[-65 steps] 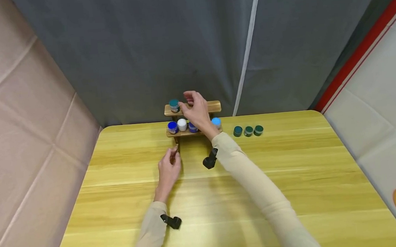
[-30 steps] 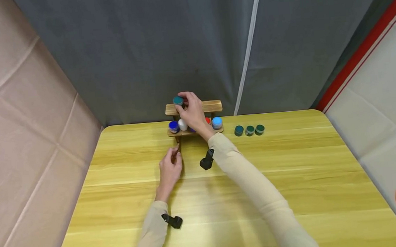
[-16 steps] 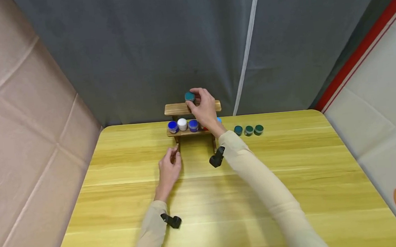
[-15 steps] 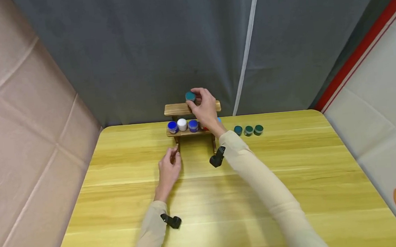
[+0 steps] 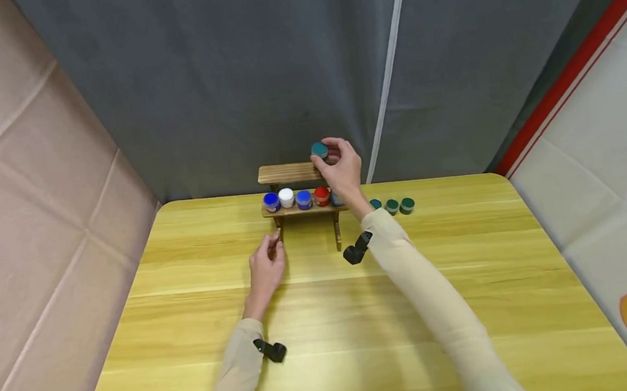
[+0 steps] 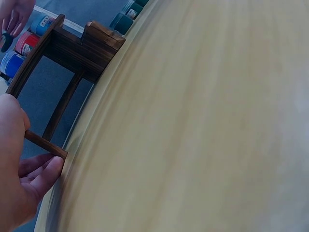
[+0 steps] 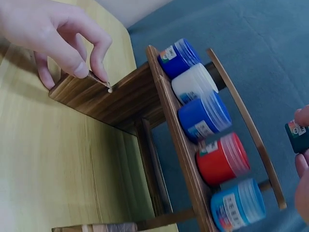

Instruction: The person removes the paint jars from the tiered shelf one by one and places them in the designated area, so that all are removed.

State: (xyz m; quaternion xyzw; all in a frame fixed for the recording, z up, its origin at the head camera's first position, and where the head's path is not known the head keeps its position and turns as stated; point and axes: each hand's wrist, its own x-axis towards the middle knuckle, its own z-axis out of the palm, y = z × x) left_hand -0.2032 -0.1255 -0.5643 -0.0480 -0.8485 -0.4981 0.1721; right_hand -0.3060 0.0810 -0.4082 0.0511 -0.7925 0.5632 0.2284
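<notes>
My right hand [image 5: 347,171] grips a small teal-lidded paint jar [image 5: 319,150] between thumb and fingers, at the right part of the upper shelf of a two-tier wooden rack [image 5: 285,173]. In the right wrist view that jar [image 7: 298,137] shows only partly at the edge. My left hand [image 5: 266,268] pinches the rack's front left foot [image 6: 47,144] low at the table. Along the lower shelf stand a dark blue jar [image 5: 271,202], a white jar [image 5: 287,198], another blue jar [image 5: 304,200], a red jar [image 5: 321,196] and a light blue jar [image 7: 237,205], partly behind my right wrist in the head view.
Three dark green and teal jars stand in a row on the table right of the rack, among them a green jar [image 5: 407,206]; my right forearm covers part of the leftmost. A grey curtain [image 5: 218,105] hangs behind the wooden table [image 5: 188,291].
My right hand took hold of the teal jar at the upper shelf's left end and has carried it rightward along the shelf. The left hand stays at the rack's foot.
</notes>
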